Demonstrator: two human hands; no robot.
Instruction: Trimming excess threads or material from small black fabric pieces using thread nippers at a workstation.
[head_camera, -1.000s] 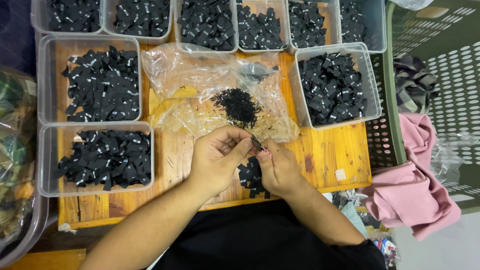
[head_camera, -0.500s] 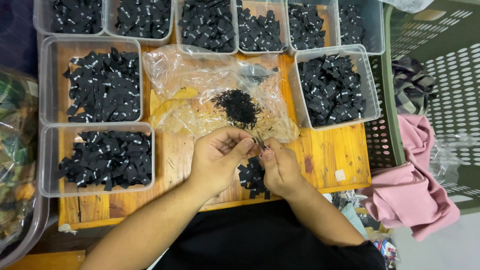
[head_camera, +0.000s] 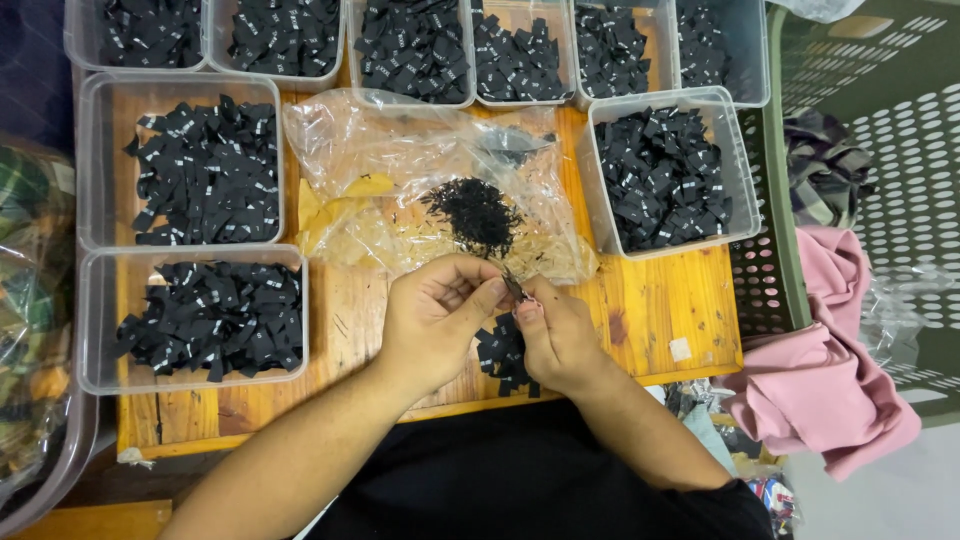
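Both hands meeting over the middle of the wooden table (head_camera: 660, 310), near its front edge. Left hand (head_camera: 435, 320) curled, thumb and forefinger pressed together on a small black label piece (head_camera: 512, 288), with the right hand (head_camera: 560, 335) pinching the same bit from the other side. Tiny thing, so hard to tell exactly how it's gripped or whether there's a small tool in there too. Long axis looks tilted, running up-left to down-right between the two thumbs. Equally close to both hands, basically touching each.

Just below the hands, a loose pile of black labels (head_camera: 500, 352) on the wood, nearer the right wrist. Just above, a crinkled clear plastic bag (head_camera: 400, 160) carrying a heap of black trimmings (head_camera: 478, 212). All around, clear plastic tubs of black labels (head_camera: 205, 172). Pink cloth (head_camera: 820, 380) off to the right.
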